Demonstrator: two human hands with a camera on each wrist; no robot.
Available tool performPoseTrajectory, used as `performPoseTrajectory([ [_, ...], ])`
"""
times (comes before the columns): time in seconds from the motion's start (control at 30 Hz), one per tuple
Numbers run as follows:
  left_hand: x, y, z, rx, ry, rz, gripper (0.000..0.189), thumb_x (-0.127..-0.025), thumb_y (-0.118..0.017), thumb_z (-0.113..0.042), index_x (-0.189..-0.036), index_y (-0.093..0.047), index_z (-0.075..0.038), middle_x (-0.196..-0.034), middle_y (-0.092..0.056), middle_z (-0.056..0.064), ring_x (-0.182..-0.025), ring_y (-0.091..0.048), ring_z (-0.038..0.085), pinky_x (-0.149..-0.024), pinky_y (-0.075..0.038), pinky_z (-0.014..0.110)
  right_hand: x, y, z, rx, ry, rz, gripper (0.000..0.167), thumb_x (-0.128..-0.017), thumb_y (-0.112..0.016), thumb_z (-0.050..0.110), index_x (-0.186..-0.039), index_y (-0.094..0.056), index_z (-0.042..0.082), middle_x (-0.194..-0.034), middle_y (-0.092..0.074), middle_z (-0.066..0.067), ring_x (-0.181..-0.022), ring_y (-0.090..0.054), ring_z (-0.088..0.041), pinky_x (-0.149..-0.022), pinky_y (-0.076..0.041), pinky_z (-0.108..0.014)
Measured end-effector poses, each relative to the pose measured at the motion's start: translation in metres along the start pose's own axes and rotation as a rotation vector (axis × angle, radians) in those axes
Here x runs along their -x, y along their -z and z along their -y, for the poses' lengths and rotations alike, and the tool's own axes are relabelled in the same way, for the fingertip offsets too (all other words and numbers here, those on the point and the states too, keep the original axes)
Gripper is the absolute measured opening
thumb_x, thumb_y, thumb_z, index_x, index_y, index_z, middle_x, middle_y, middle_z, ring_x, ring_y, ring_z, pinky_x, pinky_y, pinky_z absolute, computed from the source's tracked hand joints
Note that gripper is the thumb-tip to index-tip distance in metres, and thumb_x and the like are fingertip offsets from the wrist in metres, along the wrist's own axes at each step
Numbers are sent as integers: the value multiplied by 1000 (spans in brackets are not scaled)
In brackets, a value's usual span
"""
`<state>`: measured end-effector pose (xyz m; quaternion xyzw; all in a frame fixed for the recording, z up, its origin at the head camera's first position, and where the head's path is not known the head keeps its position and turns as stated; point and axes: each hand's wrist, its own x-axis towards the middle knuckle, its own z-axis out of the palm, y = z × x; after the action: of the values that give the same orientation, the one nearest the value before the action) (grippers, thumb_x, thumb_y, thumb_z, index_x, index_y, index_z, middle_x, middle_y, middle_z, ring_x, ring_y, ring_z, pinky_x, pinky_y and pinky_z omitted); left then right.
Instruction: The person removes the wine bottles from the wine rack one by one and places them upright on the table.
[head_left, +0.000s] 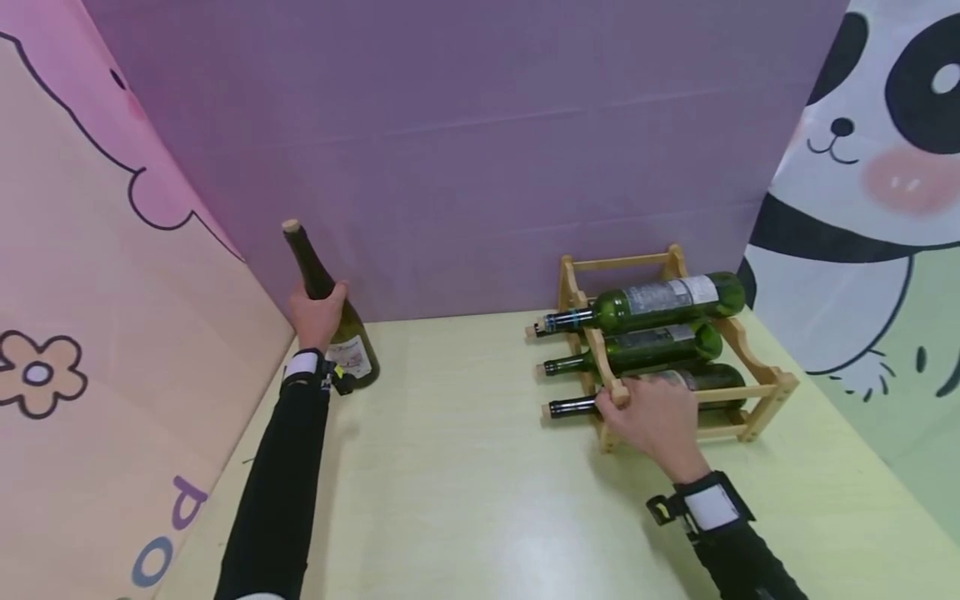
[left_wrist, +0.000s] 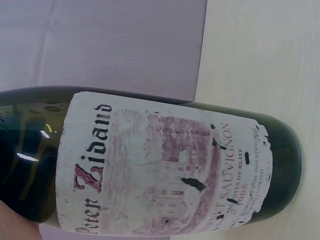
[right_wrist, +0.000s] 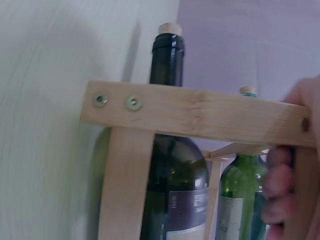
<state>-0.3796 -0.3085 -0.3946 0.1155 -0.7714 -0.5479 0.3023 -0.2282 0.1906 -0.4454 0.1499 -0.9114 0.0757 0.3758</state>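
L grip (head_left: 317,317) curled round tilted, corked btl (head_left: 351,354), approx worktop's (head_left: 480,500) 10 o'clock, neck twd 11. R grip (head_left: 660,421) clasps near side of wooden rack (head_left: 742,392), approx 2 o'clock; green btls (head_left: 647,347) lie in it, corked necks twd 9.

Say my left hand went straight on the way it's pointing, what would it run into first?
Probably the purple backdrop behind the table. The corked wine bottle that your left hand grips might touch it before the hand itself does; the head view leaves the gap unclear.
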Motion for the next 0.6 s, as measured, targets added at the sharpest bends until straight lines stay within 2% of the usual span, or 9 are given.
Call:
performPoseTrajectory([
  [0.07, 0, 1, 0, -4, 4, 3, 35, -87, -74, -39, -105, -64, -11, -93, -63, -3, -86, -61, 16, -79, -48, 28, 0, 1, -1, -43, -8, 32, 47, -85, -61, 46, -56, -47, 13, -46, -28, 6, -42, -23, -12, -43, -15, -26],
  [0.17, 1, 0, 1, -7, 10, 17, 39, -88, -73, -39, -111, -64, -9, -100, -65, 2, -90, -62, 20, -82, -50, 33, 1, 6, -5, -138, -52, 106, 38, -83, -74, 46, -76, -61, 11, -56, -46, 2, -50, -39, -16, -48, -28, -28],
  [0.23, 2, -2, 2, -1, 13, 23, 40, -89, -73, -37, -114, -64, -8, -103, -65, 6, -93, -63, 22, -86, -51, 37, 3, 11, -7, -210, -81, 151, 39, -83, -79, 45, -91, -65, 9, -72, -60, -4, -64, -53, -22, -56, -42, -35],
  [0.3, 3, -2, 3, 1, 12, 24, 40, -89, -73, -36, -115, -63, -7, -106, -65, 8, -95, -63, 24, -87, -51, 40, 3, 17, -9, -284, -102, 183, 46, -83, -81, 43, -109, -66, 8, -96, -67, -11, -86, -61, -30, -71, -51, -45],
  [0.37, 3, -3, 3, 1, 15, 23, 41, -89, -73, -37, -116, -63, -8, -107, -65, 8, -95, -62, 24, -88, -51, 40, 2, 22, -10, -347, -97, 194, 58, -83, -83, 41, -124, -62, 6, -120, -64, -19, -108, -59, -39, -86, -50, -57],
  [0.43, 4, -2, 2, 0, 24, 16, 41, -89, -72, -37, -116, -62, -8, -107, -65, 8, -96, -62, 23, -88, -51, 40, -1, 27, -10, -391, -85, 190, 72, -80, -86, 41, -136, -57, 7, -138, -56, -23, -123, -52, -45, -95, -45, -65],
  [0.6, 3, 0, 0, -14, 27, -8, 42, -88, -71, -38, -115, -62, -7, -107, -65, 8, -96, -62, 23, -88, -50, 38, -15, 40, -15, -429, -31, 121, 102, -62, -97, 39, -148, -49, 12, -156, -39, -27, -137, -40, -52, -103, -34, -75],
])
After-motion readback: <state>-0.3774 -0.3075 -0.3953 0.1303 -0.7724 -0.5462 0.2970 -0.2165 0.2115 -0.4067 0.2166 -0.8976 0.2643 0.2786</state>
